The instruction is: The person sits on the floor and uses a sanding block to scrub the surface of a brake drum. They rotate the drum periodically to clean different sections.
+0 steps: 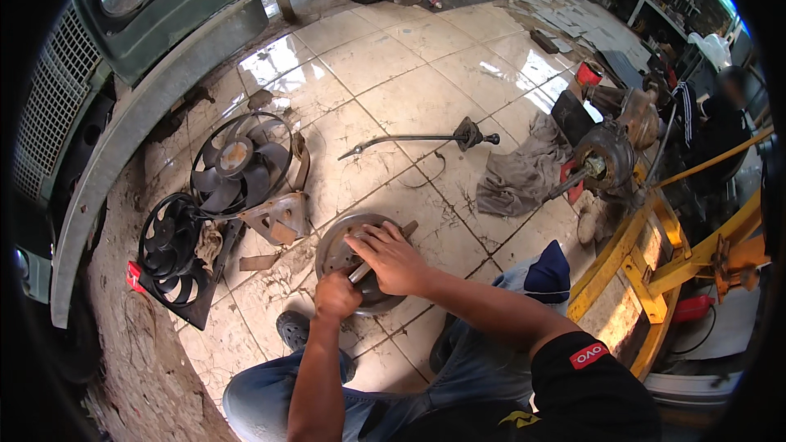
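On the tiled floor before me lies a round metal part (329, 255), dish-shaped like a brake drum or backing plate. My left hand (338, 295) is closed round a short metal bar or tool handle (359, 272) at the near side of this part. My right hand (391, 260) rests over the part with its fingers stretched out toward the far left, covering much of the middle. The far end of the bar is hidden under that hand. A flat brown strip (410, 228) sticks out at the part's right edge.
Black cooling fans (242, 165) and a rusty bracket (278, 217) lie to the left. Farther ahead is a long lever (409, 138). A grey cloth (516, 176), an axle assembly (604, 160) and a yellow frame (622, 266) stand right. A vehicle bumper (155, 82) borders the left.
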Demonstrator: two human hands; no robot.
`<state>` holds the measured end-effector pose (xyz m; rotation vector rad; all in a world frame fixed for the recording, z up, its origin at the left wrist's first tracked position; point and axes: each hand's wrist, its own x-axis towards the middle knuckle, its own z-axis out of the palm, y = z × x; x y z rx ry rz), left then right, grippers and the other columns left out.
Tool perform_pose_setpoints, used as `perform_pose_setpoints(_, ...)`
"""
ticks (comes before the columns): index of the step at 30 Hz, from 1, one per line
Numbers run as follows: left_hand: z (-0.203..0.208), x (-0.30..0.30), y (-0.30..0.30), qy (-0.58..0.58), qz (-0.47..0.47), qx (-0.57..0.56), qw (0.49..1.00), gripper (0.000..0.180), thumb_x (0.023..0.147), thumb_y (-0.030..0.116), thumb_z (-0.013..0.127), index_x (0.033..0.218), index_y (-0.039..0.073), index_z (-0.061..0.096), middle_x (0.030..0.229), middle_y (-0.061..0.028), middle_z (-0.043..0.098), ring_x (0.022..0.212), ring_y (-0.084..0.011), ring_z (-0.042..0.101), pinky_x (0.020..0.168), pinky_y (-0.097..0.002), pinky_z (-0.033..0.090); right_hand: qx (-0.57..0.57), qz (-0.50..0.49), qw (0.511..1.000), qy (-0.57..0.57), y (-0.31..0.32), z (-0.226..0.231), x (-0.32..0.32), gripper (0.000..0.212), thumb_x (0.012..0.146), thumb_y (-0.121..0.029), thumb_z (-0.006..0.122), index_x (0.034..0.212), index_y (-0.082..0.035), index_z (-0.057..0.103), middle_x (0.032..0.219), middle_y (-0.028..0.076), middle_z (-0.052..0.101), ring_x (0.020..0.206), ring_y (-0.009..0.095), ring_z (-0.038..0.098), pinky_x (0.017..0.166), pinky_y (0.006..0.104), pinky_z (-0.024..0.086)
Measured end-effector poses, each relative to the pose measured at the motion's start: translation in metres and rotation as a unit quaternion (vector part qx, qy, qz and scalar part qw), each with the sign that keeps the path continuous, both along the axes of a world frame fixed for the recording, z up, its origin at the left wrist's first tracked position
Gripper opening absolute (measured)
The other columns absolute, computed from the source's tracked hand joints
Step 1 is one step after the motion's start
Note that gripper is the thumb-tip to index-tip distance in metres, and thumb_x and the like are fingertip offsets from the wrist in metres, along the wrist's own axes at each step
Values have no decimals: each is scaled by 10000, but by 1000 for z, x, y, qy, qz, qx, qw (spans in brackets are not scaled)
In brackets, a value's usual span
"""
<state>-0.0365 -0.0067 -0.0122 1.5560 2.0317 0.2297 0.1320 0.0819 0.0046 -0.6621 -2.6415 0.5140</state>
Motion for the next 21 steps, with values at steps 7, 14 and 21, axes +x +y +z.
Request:
perform_pose_setpoints(7, 12, 6, 1, -2, 16, -26, 1000, 500, 748, 177, 621, 1244, 158, 676, 1127, -174, 700, 1070, -363, 652, 1005, -420, 495, -94, -130, 987, -26, 27, -15, 12, 874, 701, 4, 631, 1507, -1, 292, 1358, 235, 523, 1327, 390, 451, 1126, 562, 293)
perform_pose_setpoints(14, -13, -4, 1, 7, 21, -10, 1000, 524, 725, 158, 634, 1247, 166, 676, 1132, -179, 701, 1066, -363, 657, 999, -420, 502, -84, -66, 993, 45, 21, -16, 8, 862, 684, 26, 614, 1495, -13, 323, 1387, 232, 514, 1341, 430, 426, 1151, 521, 281)
perform_pose_setpoints(21, 1, 0, -1, -21, 21, 6, 1000, 492, 718, 158, 637, 1207, 140, 686, 1129, -194, 695, 1069, -370, 654, 975, -438, 512, 8, -20, 999, 32, -2, -5, 1, 738, 708, -24, 630, 1420, -10, 440, 1349, 180, 550, 1354, 374, 431, 1152, 528, 277)
